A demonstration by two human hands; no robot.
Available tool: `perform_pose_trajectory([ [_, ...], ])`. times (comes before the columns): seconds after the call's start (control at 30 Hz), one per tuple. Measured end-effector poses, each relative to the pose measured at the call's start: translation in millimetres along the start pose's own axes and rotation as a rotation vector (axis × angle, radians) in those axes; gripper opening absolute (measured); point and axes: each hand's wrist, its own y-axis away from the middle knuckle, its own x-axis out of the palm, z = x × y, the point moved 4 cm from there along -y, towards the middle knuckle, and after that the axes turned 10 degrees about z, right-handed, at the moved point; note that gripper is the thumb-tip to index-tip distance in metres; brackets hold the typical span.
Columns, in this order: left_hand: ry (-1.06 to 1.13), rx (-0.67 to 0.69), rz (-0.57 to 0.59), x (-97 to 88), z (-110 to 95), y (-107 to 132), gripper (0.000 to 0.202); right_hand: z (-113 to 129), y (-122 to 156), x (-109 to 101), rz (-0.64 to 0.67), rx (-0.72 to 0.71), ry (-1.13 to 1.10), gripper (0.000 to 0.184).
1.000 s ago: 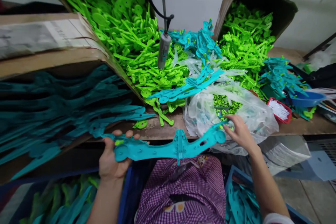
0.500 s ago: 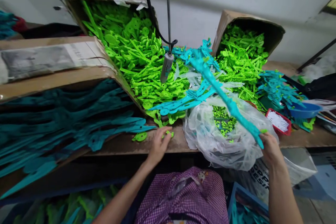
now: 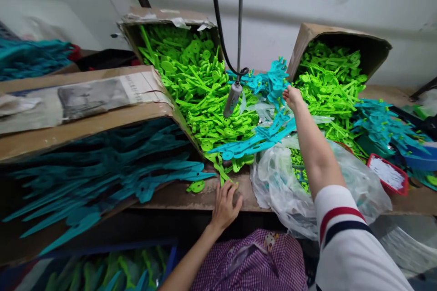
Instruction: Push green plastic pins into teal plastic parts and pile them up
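My right hand (image 3: 292, 96) reaches far across the bench to a heap of teal plastic parts (image 3: 269, 81) at the back. Its fingers are curled in at the heap's edge, and what they hold is hidden. My left hand (image 3: 225, 203) lies flat on the front edge of the wooden bench (image 3: 177, 195), its fingertips touching a loose lime-green part (image 3: 225, 176). A long teal frame (image 3: 252, 143) lies on the bench between my two arms. A round green piece (image 3: 197, 186) sits just left of my left hand.
A tool (image 3: 232, 99) hangs on a cable over the bench. Two tipped cardboard boxes spill green parts (image 3: 191, 72) (image 3: 327, 77). A large box of dark teal blades (image 3: 102, 163) fills the left. A plastic bag (image 3: 273, 182) of small green bits, a red tray (image 3: 387, 173) and more teal parts (image 3: 378, 122) are on the right.
My right hand carried the long teal frame up and away from me and is now at the back heap. My left hand let go of the frame and dropped to the bench edge.
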Motion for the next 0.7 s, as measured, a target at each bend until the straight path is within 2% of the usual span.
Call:
perform_pose_trajectory([
  [0.1,0.053,-0.001,-0.026,-13.7,-3,2,0.045,-21,11,-7,-0.114,0.218,-0.077,0.043],
  [0.17,0.051,0.091,-0.005,-29.5,-14,-14,0.043,-30,31,-18,-0.181,0.281,-0.094,0.043],
  [0.23,0.025,0.223,0.048,-46.1,-31,-52,0.043,-29,58,-26,-0.219,0.297,-0.09,0.037],
  [0.27,0.001,0.233,0.089,-52.2,-37,-79,0.045,-25,74,-28,-0.218,0.296,-0.085,0.031],
  [0.33,-0.051,0.148,0.104,-60.3,-43,-140,0.051,-10,110,-24,-0.162,0.278,-0.062,0.024],
  [0.4,-0.097,0.035,0.178,-56.7,-42,-196,0.059,9,154,-14,-0.062,0.246,-0.033,0.026],
  [0.43,-0.101,-0.011,0.258,-50.9,-40,-218,0.059,18,180,-8,-0.016,0.229,-0.02,0.028],
  [0.5,-0.094,-0.041,0.346,-41.4,-38,-245,0.052,29,234,3,0.053,0.216,0.003,0.03],
  [0.53,-0.086,-0.039,0.358,-38.8,-38,-251,0.049,32,261,9,0.07,0.224,0.015,0.03],
  [0.6,-0.062,-0.01,0.303,-39.7,-41,-250,0.046,31,310,18,0.033,0.28,-0.029,0.03],
  [0.7,-0.002,0.063,0.154,-51.9,-58,-225,0.048,29,355,35,-0.254,0.363,-0.257,0.039],
])
